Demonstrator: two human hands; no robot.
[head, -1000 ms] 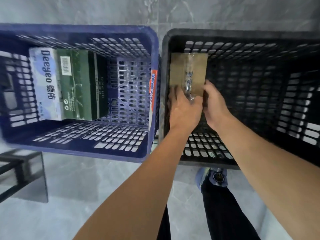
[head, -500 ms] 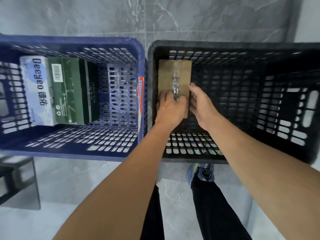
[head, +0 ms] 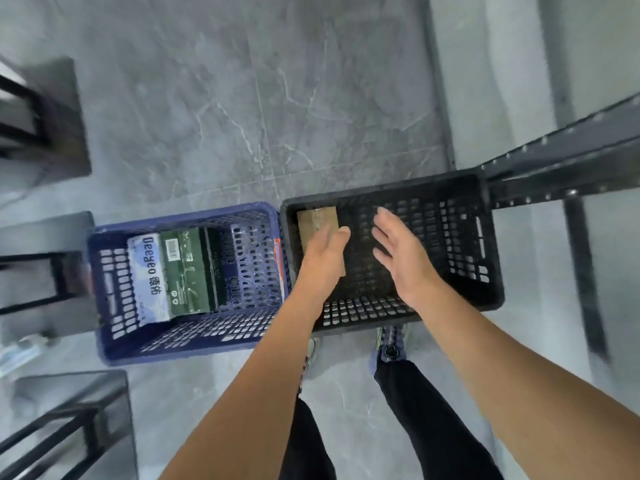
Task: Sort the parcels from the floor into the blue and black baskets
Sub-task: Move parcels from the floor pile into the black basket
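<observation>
- The left hand (head: 323, 258) is open, fingers straight and close together, palm down, and holds nothing.
- The right hand (head: 398, 258) is just to its right, also open, with its fingers spread and relaxed and nothing in its grasp; the two hands are apart.
- A flat brown cardboard parcel (head: 317, 220) sealed with clear tape lies under and just beyond the left hand's fingertips. I cannot tell whether the hand touches it.
- The parcel sits inside the black perforated plastic basket (head: 457, 237), against the wall on the left hand's side. Both hands hang over this basket's open top.
- Left of the left hand stands the blue perforated plastic basket (head: 180, 355), its wall touching or just beside the black one.
- Inside the blue one, on the side away from the hands, a white-and-blue "Deeyeo" pack (head: 149, 271) lies beside a dark green carton (head: 185, 268) with a barcode.
- Both baskets rest on the grey marbled tile floor (head: 225, 116).
- Beyond the right hand, a black metal rack frame (head: 571, 157) runs past the black basket's far corner.
</observation>
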